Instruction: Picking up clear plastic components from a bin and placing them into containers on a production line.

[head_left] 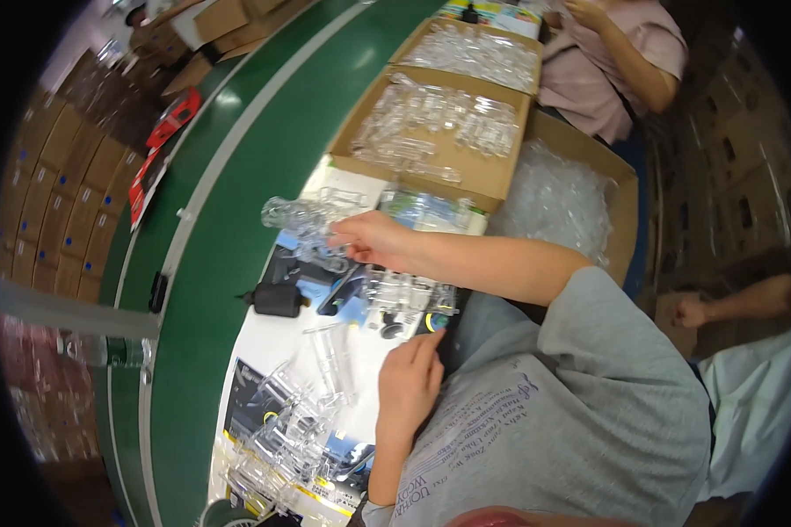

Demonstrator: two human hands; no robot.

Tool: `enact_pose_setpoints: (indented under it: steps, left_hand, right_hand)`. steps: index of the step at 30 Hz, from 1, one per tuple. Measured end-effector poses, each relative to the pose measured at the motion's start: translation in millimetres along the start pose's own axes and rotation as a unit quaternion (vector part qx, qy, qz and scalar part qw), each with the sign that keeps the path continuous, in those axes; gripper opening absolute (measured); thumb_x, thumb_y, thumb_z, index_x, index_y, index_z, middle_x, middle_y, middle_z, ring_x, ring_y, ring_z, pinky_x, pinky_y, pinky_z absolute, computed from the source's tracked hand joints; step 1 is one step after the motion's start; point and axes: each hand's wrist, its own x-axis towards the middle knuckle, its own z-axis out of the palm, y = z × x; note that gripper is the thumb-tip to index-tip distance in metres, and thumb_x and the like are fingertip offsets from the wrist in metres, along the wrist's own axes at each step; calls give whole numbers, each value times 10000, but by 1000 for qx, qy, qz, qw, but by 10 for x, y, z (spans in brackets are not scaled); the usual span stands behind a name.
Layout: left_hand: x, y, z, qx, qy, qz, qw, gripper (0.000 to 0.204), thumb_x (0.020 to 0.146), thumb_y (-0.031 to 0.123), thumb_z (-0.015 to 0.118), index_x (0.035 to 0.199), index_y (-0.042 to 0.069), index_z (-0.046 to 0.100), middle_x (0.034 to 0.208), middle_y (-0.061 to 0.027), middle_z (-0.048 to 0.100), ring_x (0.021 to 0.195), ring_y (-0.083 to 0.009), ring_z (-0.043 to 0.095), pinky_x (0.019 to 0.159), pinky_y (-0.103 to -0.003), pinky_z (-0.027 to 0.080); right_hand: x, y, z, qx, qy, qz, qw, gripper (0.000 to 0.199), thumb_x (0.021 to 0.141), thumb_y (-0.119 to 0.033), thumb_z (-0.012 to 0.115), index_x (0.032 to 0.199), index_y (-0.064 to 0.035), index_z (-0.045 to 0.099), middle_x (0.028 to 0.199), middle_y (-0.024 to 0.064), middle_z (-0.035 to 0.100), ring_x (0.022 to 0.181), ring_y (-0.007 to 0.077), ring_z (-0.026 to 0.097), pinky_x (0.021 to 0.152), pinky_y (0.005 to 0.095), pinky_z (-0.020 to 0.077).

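Clear piece (292, 217) sits pinched in the right hand's (373, 239) fingertips, at about ten o'clock from it, long axis seemingly running ten to four. The left hand (409, 378) is apart, farther off at five o'clock; whether it grips anything, I cannot tell. Clear parts (404, 292) lie between the hands.

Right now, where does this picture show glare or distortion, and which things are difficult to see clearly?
Head view: whitish glare spots lie on the green surface, whose long edges bow with the fisheye; head view: black vignetting swallows the corners; head view: the clear piece at the right hand has see-through outlines that merge with things behind.
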Motion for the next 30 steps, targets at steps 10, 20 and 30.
enact_pose_setpoints:
  steps: [10,20,30]
  left_hand:
    - [7,-57,97,8,7,-70,998,340,788,-11,532,1125,32,558,1111,-167,549,994,-337,547,830,-378,446]
    - [45,-74,159,27,16,-80,996,330,787,-25,523,1113,3,562,1095,-156,555,998,-322,536,853,-378,434]
    - [62,-101,213,60,12,-65,996,294,812,-36,478,1089,8,569,1071,-144,543,998,-297,522,873,-353,420]
  right_hand:
    - [-1173,-402,-731,-153,-82,-329,928,323,897,-95,498,1217,-50,486,1061,85,621,596,59,530,555,196,463]
    - [-1896,-618,-3607,-516,405,-189,730,220,764,-106,569,958,-40,651,802,135,665,704,211,646,667,313,499]
    - [-1561,135,-4614,-623,483,-75,611,278,710,-134,598,937,14,658,869,201,653,827,326,635,776,383,497]
